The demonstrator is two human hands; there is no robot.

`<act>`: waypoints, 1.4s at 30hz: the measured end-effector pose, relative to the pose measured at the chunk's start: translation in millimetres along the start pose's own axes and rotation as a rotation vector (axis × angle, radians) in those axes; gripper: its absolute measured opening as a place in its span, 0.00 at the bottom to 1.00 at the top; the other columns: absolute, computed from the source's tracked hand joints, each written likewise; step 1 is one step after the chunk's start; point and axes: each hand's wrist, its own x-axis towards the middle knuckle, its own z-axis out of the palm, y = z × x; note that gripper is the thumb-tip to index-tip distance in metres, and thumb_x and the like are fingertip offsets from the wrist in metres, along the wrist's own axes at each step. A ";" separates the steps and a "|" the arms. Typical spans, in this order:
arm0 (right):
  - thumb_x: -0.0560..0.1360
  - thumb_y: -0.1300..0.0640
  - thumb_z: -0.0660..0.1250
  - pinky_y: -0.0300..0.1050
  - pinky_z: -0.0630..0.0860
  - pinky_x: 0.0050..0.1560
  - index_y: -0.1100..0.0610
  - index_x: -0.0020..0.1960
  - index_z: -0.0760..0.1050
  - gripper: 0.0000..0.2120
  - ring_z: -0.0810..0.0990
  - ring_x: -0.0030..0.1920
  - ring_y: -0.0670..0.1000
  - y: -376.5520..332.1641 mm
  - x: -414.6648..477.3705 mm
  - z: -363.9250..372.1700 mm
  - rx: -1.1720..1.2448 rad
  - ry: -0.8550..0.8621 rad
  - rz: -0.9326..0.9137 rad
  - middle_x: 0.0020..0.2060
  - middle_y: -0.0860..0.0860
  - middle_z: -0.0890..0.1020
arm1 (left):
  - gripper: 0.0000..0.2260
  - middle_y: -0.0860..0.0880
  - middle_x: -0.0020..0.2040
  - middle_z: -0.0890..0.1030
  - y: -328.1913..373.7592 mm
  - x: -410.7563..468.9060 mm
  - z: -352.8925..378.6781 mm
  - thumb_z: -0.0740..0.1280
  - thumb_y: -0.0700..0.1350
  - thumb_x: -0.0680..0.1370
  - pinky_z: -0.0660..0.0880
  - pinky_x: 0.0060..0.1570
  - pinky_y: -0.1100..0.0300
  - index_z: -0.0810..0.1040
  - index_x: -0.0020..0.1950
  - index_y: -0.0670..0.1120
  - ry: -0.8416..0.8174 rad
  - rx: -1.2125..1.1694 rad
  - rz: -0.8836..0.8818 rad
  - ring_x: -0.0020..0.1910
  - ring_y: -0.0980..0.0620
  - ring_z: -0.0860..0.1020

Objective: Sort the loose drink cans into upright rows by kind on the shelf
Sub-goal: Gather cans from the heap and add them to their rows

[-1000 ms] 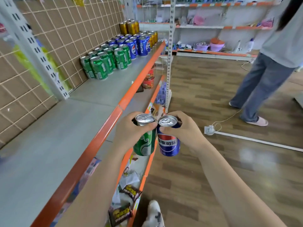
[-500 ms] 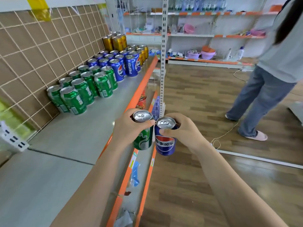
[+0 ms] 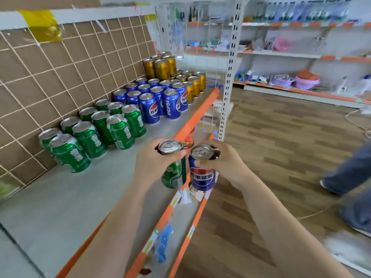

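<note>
The left hand (image 3: 154, 161) grips a green can (image 3: 174, 173) upright; the right hand (image 3: 224, 163) grips a blue Pepsi can (image 3: 201, 177) beside it. Both cans hang just off the shelf's (image 3: 84, 193) orange front edge.

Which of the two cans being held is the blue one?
The Pepsi can, gripped by the right hand. It is blue with a red-and-white logo, while the left hand grips a green can.
</note>
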 end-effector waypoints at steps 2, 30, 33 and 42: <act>0.64 0.64 0.77 0.40 0.76 0.48 0.53 0.53 0.77 0.20 0.80 0.47 0.47 1.4 25.1 -8.3 0.024 -0.035 -0.002 0.46 0.48 0.81 | 0.12 0.53 0.40 0.83 3.6 14.4 6.1 0.78 0.50 0.64 0.76 0.44 0.59 0.82 0.44 0.52 0.024 -0.002 -0.022 0.41 0.55 0.81; 0.66 0.46 0.72 0.56 0.61 0.61 0.43 0.59 0.75 0.21 0.66 0.57 0.53 -28.7 311.8 19.4 -0.657 -0.659 -0.591 0.54 0.45 0.78 | 0.16 0.55 0.43 0.83 -10.0 164.9 0.9 0.78 0.51 0.65 0.73 0.40 0.64 0.81 0.50 0.53 0.425 0.161 -0.220 0.44 0.60 0.80; 0.67 0.46 0.72 0.55 0.58 0.59 0.43 0.62 0.73 0.24 0.61 0.60 0.53 -36.5 330.0 21.3 -0.801 -0.750 -0.666 0.59 0.45 0.76 | 0.13 0.53 0.40 0.84 -9.5 165.3 7.4 0.78 0.51 0.65 0.75 0.39 0.61 0.82 0.47 0.51 0.469 0.182 -0.266 0.41 0.57 0.81; 0.66 0.45 0.72 0.52 0.60 0.55 0.44 0.62 0.73 0.25 0.64 0.59 0.54 -40.7 366.8 31.2 -0.872 -0.905 -0.794 0.53 0.47 0.71 | 0.13 0.57 0.40 0.83 -11.2 161.3 18.1 0.79 0.49 0.64 0.73 0.40 0.66 0.80 0.45 0.55 0.576 0.159 -0.334 0.40 0.63 0.80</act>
